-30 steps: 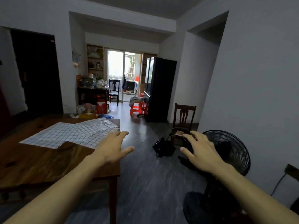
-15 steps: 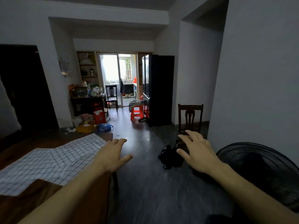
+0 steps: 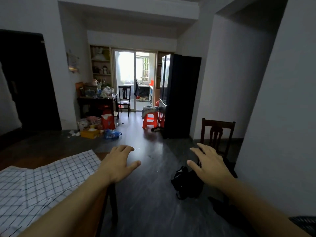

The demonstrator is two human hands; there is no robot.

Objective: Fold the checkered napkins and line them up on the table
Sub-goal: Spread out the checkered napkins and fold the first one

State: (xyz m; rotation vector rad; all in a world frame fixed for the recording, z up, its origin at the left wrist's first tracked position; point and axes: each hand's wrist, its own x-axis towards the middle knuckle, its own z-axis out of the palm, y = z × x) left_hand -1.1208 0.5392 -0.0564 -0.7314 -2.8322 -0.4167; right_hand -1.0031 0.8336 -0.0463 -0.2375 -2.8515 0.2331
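Note:
White checkered napkins (image 3: 42, 183) lie spread flat on the wooden table (image 3: 102, 154) at the lower left, overlapping one another. My left hand (image 3: 118, 164) hovers palm down just past the table's right corner, fingers relaxed, holding nothing and apart from the cloth. My right hand (image 3: 211, 165) is stretched out over the floor to the right, fingers spread, holding nothing.
A black bag (image 3: 186, 183) lies on the dark floor below my right hand. A wooden chair (image 3: 217, 134) stands against the right wall. A fan's edge (image 3: 303, 223) shows at the bottom right. Red stools (image 3: 150, 119), a black fridge (image 3: 179, 96) and floor clutter (image 3: 95, 127) sit further back.
The view has swung right and closer to the table's corner; the napkins slid to the lower left of the frame and the fan dropped almost out of view. Both hands stay outstretched and hold nothing.

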